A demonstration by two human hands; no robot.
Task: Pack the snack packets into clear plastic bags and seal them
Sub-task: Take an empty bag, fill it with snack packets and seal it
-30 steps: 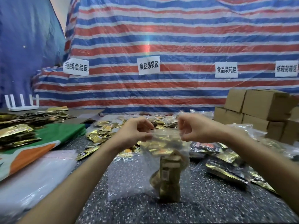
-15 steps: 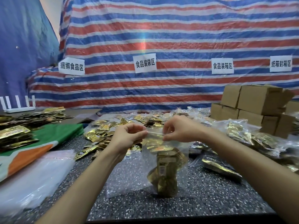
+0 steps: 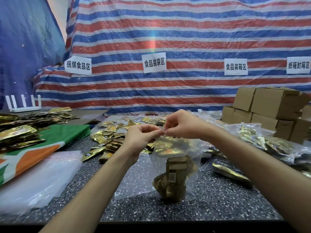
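Head view, single frame.

- Left hand (image 3: pixel 141 137): fingers are curling inward, thumb and forefinger pinching the top edge of the clear plastic bag (image 3: pixel 195 154).
- Right hand (image 3: pixel 182 126): likewise curling, fingertips pinching the same top edge just beside the left fingertips; the two pinches are nearly touching at the bag mouth.
- The bag is hanging upright from both hands above the middle of the speckled table (image 3: pixel 222 200), its bottom resting on the surface. Whether the mouth is fully closed, I cannot tell.
- Gold snack packets (image 3: pixel 175 179) are sitting bunched in the lower part of the bag, with more lying flat higher up under the hands.
- Loose packets (image 3: pixel 107 137) are lying scattered on the table behind and left of the left hand.
- A stack of empty bags (image 3: pixel 42 179) is lying at the near left, overlapping a green and orange cloth (image 3: pixel 52 140).
- Filled bags (image 3: pixel 252 137) are piling up on the right, near the right forearm.
- Cardboard boxes (image 3: pixel 269 105) are standing stacked at the far right.
- A white router (image 3: pixel 23 107) is sitting at the far left.
- A striped tarp (image 3: pixel 168 31) with paper signs is hanging behind the table.
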